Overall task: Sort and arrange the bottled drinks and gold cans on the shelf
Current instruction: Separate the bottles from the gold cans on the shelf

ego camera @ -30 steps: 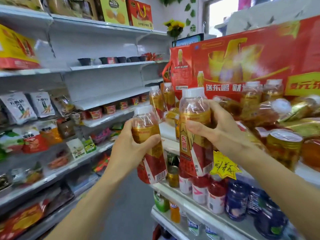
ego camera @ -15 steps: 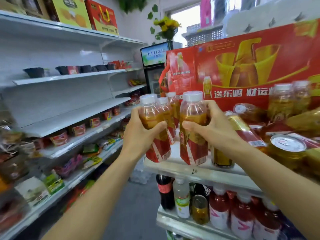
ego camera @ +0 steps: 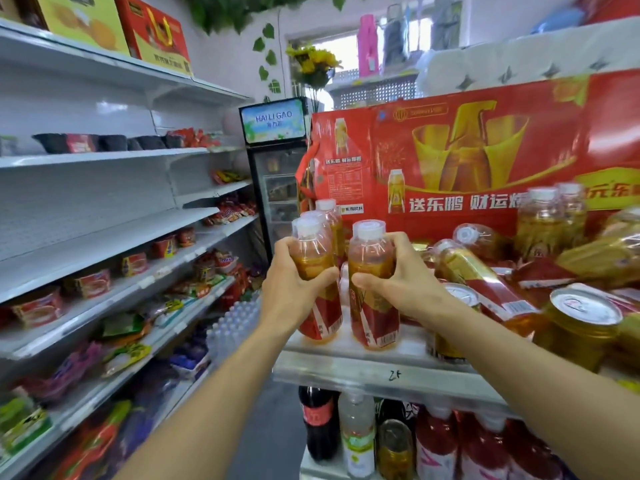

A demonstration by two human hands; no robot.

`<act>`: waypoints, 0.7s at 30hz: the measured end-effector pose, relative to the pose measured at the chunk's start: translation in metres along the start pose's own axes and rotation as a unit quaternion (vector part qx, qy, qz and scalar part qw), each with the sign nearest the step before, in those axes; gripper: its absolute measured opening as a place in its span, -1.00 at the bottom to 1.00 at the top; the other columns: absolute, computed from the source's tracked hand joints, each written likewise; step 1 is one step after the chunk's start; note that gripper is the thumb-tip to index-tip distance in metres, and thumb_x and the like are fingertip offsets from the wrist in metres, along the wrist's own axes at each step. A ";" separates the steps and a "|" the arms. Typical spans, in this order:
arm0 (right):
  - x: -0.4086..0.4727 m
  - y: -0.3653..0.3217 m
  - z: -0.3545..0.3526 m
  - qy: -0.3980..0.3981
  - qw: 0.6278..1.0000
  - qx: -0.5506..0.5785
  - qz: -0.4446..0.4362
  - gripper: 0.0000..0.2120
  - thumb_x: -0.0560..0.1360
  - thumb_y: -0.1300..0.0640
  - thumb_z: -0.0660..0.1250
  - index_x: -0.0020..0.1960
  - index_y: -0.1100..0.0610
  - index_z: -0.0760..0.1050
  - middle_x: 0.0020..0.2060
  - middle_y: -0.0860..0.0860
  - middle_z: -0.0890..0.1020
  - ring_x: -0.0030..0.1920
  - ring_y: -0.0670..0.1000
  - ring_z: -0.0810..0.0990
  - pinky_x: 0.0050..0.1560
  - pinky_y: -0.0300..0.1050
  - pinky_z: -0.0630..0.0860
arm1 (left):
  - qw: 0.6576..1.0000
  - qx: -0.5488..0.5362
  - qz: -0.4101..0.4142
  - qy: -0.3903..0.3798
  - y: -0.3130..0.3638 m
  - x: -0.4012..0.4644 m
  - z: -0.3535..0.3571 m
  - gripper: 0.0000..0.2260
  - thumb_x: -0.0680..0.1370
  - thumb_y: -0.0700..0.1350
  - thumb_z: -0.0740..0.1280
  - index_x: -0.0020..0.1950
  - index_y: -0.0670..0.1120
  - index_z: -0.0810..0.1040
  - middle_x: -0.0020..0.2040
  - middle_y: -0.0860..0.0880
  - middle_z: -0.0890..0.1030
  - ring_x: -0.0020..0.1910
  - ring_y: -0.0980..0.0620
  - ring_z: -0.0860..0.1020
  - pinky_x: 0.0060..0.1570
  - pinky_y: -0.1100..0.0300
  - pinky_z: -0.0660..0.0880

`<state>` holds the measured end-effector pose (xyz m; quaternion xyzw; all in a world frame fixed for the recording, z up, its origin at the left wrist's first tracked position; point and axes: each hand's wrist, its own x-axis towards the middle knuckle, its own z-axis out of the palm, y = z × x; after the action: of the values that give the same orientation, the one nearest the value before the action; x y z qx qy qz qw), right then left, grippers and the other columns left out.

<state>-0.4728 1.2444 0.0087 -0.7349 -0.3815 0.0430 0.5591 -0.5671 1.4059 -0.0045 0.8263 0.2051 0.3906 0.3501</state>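
I'm looking down a narrow shop aisle, snack racks on one side and the drinks shelf straight ahead of me. Nearest, both forearms reach out level. My left hand wraps its curled fingers round the left bottle, and my right hand curls round the right bottle, thumb across the label. Both bottles stand upright just beside each other at the shelf's front edge, their bases at or barely above the surface; I cannot tell which. I judge this the placing step: next I need to seat them squarely and let go without tipping either. Beyond them a row of upright bottles waits, toppled bottles and a gold can lie further right, and a red carton backs everything.
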 end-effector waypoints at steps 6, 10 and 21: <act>0.003 -0.003 -0.004 -0.011 0.999 -0.017 0.035 -0.38 0.40 0.04 0.52 0.30 -0.03 0.21 0.06 -0.12 0.55 0.04 -0.15 0.56 0.14 -0.06 0.54 | 1.000 0.013 -0.015 -0.012 -0.002 0.001 0.005 -0.40 0.32 0.21 0.50 0.23 0.15 0.28 0.11 0.09 0.57 0.03 0.05 0.59 0.08 -0.05 0.55; 0.005 -0.008 -0.006 -0.022 0.998 -0.037 0.055 -0.33 0.41 0.07 0.51 0.35 0.00 0.18 0.06 -0.12 0.52 0.05 -0.10 0.55 0.12 -0.07 0.53 | 0.999 0.010 -0.024 -0.020 0.000 0.002 0.004 -0.42 0.35 0.15 0.52 0.23 0.14 0.28 0.12 0.08 0.57 0.04 0.07 0.58 0.08 -0.02 0.56; -0.038 -0.012 -0.040 0.048 0.972 -0.214 -0.086 -0.28 0.52 -0.02 0.37 0.55 -0.03 0.07 0.49 -0.06 0.22 0.47 -0.05 0.19 0.43 -0.07 0.22 | 0.997 0.039 -0.063 -0.018 0.013 -0.026 0.009 -0.15 0.41 0.27 0.36 0.55 0.15 -0.03 0.51 -0.03 0.21 0.48 -0.06 0.22 0.42 -0.15 0.27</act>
<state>-0.4858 1.1905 0.0198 -0.8032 -0.4161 -0.1234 0.4082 -0.5756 1.3776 -0.0121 0.8316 0.2658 0.3443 0.3453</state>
